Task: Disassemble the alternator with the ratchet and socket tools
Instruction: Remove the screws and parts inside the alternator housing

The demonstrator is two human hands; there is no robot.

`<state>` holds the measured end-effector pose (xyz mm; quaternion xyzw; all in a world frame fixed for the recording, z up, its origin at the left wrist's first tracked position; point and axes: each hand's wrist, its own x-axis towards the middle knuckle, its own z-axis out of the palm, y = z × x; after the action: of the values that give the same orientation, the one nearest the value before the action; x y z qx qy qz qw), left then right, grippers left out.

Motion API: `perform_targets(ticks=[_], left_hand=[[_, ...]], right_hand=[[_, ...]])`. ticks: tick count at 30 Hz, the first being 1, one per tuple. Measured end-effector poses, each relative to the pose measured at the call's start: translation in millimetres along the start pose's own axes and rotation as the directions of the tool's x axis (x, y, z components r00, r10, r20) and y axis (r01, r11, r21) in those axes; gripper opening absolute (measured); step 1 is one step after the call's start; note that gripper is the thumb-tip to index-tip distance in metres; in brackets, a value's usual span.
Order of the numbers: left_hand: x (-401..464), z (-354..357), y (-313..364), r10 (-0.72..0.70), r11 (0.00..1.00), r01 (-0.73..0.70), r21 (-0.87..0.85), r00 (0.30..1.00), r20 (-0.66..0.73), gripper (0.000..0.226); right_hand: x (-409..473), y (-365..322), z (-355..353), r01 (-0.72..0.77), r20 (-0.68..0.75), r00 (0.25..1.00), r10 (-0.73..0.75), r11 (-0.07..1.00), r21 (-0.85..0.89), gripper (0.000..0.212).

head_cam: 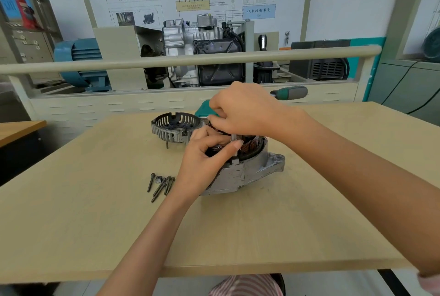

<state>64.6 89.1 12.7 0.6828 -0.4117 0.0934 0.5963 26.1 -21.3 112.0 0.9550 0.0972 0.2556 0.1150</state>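
Hands hide the alternator (pixel 247 172) top: left hand (pixel 204 157) pinching socket (pixel 234 143), right hand (pixel 242 110) gripping ratchet (pixel 289 93).

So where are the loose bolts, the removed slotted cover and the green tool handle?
dark loose bolts (pixel 161 185): head view, on a shank mid-cluster.
grey slotted metal cover (pixel 164 128): head view, slotted side wall.
green-and-grey tool handle (pixel 291 92): head view, grip.

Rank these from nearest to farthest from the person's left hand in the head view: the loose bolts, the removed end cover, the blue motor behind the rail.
From the left hand:
1. Loose bolts: on the table just left of the wrist.
2. Removed end cover: on the table, beyond and left of the hand.
3. Blue motor: far left, behind the rail.
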Motion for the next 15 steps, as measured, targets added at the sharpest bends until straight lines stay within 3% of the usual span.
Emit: perform_targets(ticks=[3, 6, 9, 15], left_hand=[[1, -1, 1, 0.008, 1.000, -0.008, -0.008, 1.000, 0.004, 0.009], [0, -1, 4, -0.006, 0.999, 0.006, -0.037, 1.000, -0.003, 0.004], [0, 1, 5, -0.027, 1.000, 0.027, -0.012, 1.000, -0.002, 0.026], [0, 1, 6, -0.043, 0.999, 0.043, 0.015, 0.999, 0.011, 0.023]], right_hand=[[-3, -1, -2, -0.035, 0.011, 0.999, 0.035, 0.999, -0.009, 0.038], [-4, -12, 0, -0.179, -0.024, 0.984, 0.178, 0.976, -0.121, 0.028], [-2, -26, 4, -0.346, -0.071, 0.938, 0.339, 0.912, -0.221, 0.038], [-3, -16, 0, -0.166, -0.083, 0.985, 0.153, 0.968, -0.188, 0.033]])
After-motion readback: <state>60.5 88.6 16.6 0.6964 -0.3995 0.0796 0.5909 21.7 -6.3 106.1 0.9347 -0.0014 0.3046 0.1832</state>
